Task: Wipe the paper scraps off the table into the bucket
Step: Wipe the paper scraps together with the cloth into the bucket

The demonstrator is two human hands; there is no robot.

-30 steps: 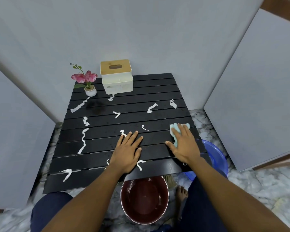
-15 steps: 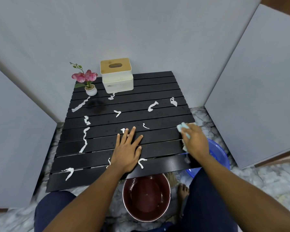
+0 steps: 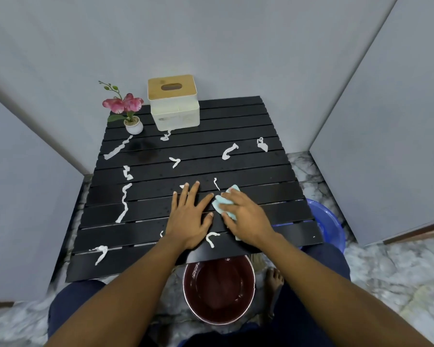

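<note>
Several white paper scraps lie scattered over the black slatted table (image 3: 236, 116), among them one at the far right (image 3: 262, 144), a long one on the left (image 3: 124, 205) and one near the front edge (image 3: 211, 238). My left hand (image 3: 189, 216) rests flat on the table, fingers spread. Right beside it, my right hand (image 3: 246, 219) presses a light blue cloth (image 3: 222, 205) against the slats with fingers laid over it. A thin scrap (image 3: 216, 184) lies just beyond the cloth. The dark red bucket (image 3: 186, 284) stands on the floor under the table's front edge.
A tissue box with a wooden lid (image 3: 174, 103) and a small potted pink flower (image 3: 129, 111) stand at the table's back. A blue basin (image 3: 332, 221) sits on the floor at the right. Grey panels close in both sides. A bare foot (image 3: 274, 279) is beside the bucket.
My right hand lifted the cloth at the table's right edge, then carried it left and set it down beside my left hand. The left hand stayed put.
</note>
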